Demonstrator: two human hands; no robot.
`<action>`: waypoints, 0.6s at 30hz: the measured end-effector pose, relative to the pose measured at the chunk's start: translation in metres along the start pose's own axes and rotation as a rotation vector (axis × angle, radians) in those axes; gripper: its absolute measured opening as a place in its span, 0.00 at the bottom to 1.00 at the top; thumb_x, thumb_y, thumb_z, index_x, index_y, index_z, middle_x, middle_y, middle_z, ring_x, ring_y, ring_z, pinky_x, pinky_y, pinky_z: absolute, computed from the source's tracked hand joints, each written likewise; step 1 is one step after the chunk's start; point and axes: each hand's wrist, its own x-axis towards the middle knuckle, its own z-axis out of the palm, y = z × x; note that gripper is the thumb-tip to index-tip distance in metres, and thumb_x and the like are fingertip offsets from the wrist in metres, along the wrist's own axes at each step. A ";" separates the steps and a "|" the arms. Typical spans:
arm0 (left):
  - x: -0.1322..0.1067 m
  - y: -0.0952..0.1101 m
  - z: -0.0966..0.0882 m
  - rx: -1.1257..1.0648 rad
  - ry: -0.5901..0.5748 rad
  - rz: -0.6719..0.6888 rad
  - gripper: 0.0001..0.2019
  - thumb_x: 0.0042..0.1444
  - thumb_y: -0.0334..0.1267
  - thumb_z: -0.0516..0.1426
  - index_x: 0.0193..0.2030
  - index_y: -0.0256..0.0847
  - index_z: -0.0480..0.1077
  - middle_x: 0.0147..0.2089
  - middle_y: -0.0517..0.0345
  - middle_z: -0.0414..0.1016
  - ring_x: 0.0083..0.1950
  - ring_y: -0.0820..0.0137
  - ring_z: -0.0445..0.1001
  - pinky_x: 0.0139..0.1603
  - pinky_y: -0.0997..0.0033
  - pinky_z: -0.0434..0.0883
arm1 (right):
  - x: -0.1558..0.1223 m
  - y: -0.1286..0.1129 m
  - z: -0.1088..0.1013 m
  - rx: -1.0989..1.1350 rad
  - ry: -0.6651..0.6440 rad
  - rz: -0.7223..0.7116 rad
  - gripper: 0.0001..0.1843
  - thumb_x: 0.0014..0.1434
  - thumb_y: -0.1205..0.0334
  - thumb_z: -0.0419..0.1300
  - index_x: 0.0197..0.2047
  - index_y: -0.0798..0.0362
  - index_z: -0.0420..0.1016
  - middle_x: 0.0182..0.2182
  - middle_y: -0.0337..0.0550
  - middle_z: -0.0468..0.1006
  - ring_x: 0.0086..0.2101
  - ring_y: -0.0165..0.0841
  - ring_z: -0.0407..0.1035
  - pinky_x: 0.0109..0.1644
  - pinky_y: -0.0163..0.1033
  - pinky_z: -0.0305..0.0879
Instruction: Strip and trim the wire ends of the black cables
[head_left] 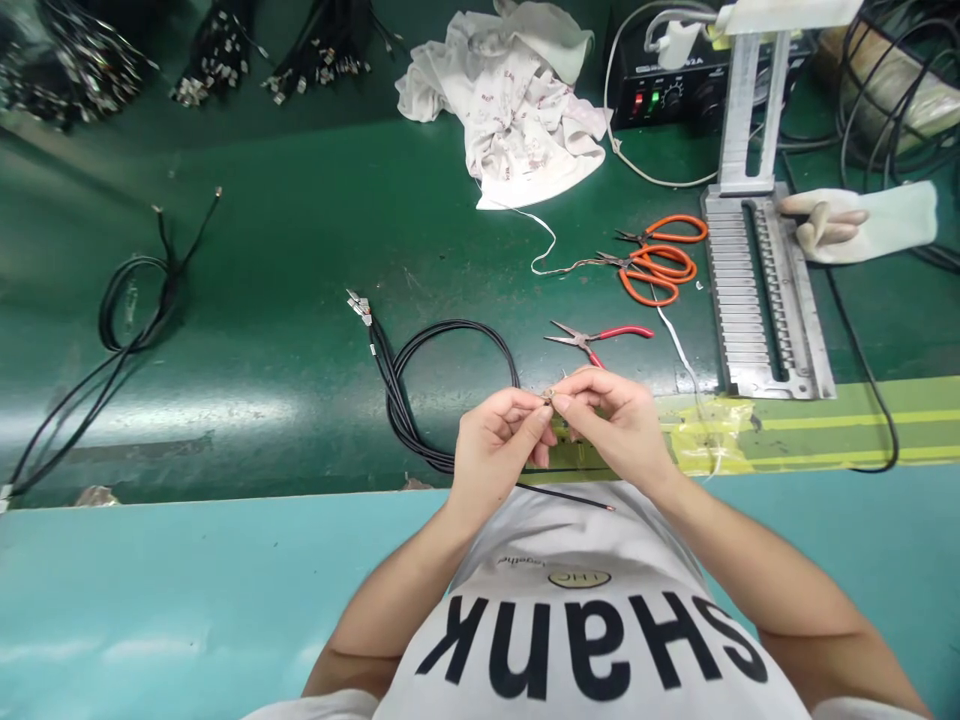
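Note:
My left hand is closed in a pinch near the table's front edge, with a black cable running up into it. My right hand pinches at the same spot, fingertips meeting the left ones. Between them is a tiny piece, too small to make out. To the left lies a coiled bundle of black cables with metal connectors at its far end. One cable end with a coppery tip pokes out below my hands. Just beyond my right hand rest red-handled pliers, their jaws apart.
Orange-handled snips lie beyond the pliers. A metal slotted fixture stands at right, a white glove beside it. At the back are a crumpled cloth and a black control box. Another cable coil is at left.

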 end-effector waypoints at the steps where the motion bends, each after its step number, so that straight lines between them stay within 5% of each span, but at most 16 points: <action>1: 0.001 -0.001 0.000 -0.012 0.003 0.003 0.10 0.61 0.42 0.63 0.36 0.37 0.72 0.25 0.61 0.75 0.19 0.77 0.70 0.21 0.77 0.69 | 0.000 0.002 0.001 0.006 0.000 0.012 0.09 0.60 0.56 0.67 0.36 0.52 0.79 0.29 0.38 0.77 0.23 0.26 0.67 0.28 0.35 0.63; 9: 0.005 -0.001 -0.003 -0.075 0.020 0.013 0.10 0.60 0.42 0.63 0.36 0.38 0.70 0.24 0.62 0.75 0.19 0.78 0.68 0.21 0.78 0.66 | 0.000 0.000 -0.007 -0.161 0.118 -0.150 0.03 0.60 0.61 0.66 0.37 0.50 0.81 0.33 0.40 0.78 0.27 0.28 0.68 0.32 0.38 0.64; 18: 0.005 -0.005 -0.001 -0.097 0.020 0.035 0.10 0.60 0.42 0.63 0.40 0.39 0.70 0.28 0.61 0.76 0.20 0.77 0.71 0.21 0.77 0.66 | 0.007 0.000 -0.003 -0.225 0.009 -0.203 0.04 0.62 0.61 0.64 0.36 0.50 0.78 0.34 0.42 0.76 0.31 0.30 0.69 0.32 0.38 0.64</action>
